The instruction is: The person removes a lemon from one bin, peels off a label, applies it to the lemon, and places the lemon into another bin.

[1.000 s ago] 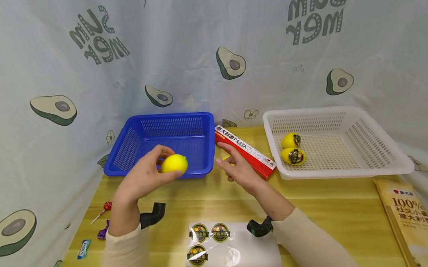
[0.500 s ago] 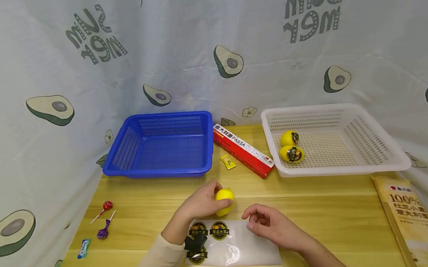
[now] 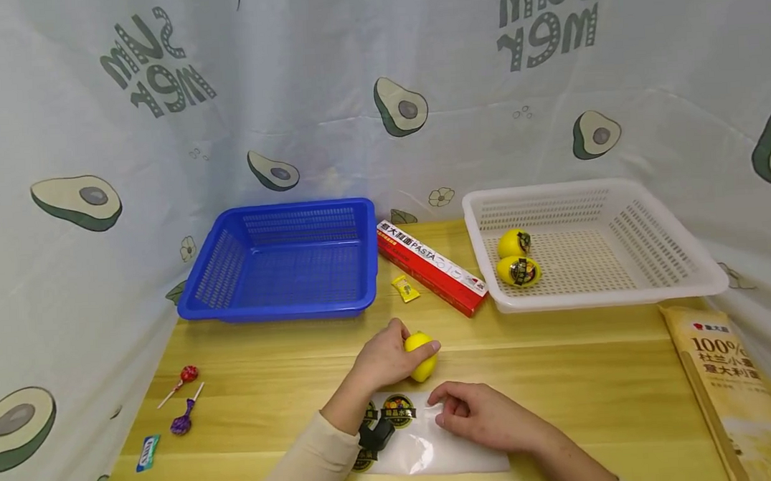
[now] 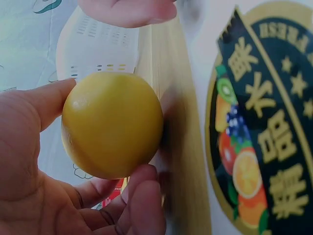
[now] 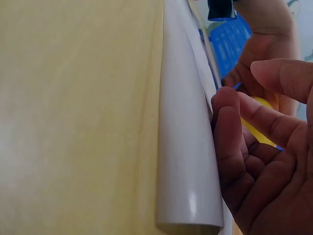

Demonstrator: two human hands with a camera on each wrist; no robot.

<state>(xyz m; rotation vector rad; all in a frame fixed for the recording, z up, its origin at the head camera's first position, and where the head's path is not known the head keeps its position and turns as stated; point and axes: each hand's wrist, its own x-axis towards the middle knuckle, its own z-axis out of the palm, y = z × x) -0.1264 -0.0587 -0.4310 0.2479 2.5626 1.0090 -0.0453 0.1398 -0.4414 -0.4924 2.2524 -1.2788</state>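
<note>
My left hand [image 3: 381, 359] grips a yellow lemon [image 3: 422, 368] between thumb and fingers, just behind the sticker sheet. In the left wrist view the lemon [image 4: 112, 127] shows a plain side with no label. Round fruit-label stickers [image 3: 398, 411] are on the white sheet [image 3: 453, 453]; the left wrist partly covers them. My right hand [image 3: 497, 418] is over the sheet's right part, its fingers loosely bent and holding nothing. In the right wrist view the sheet [image 5: 188, 147] curls up along its edge, close beside the right fingers.
A blue basket [image 3: 279, 313] stands at the back left. A white basket [image 3: 608, 297] at the back right holds two labelled lemons [image 3: 518, 270]. Between them lie a pasta box [image 3: 432, 267] and a yellow candy [image 3: 405, 288]. Lollipops [image 3: 182, 421] lie left, a pasta bag [image 3: 734, 390] right.
My left hand has carried the lemon from the blue basket's front edge rightward and nearer, to the sheet. The right hand has come back from beside the yellow candy to the sheet.
</note>
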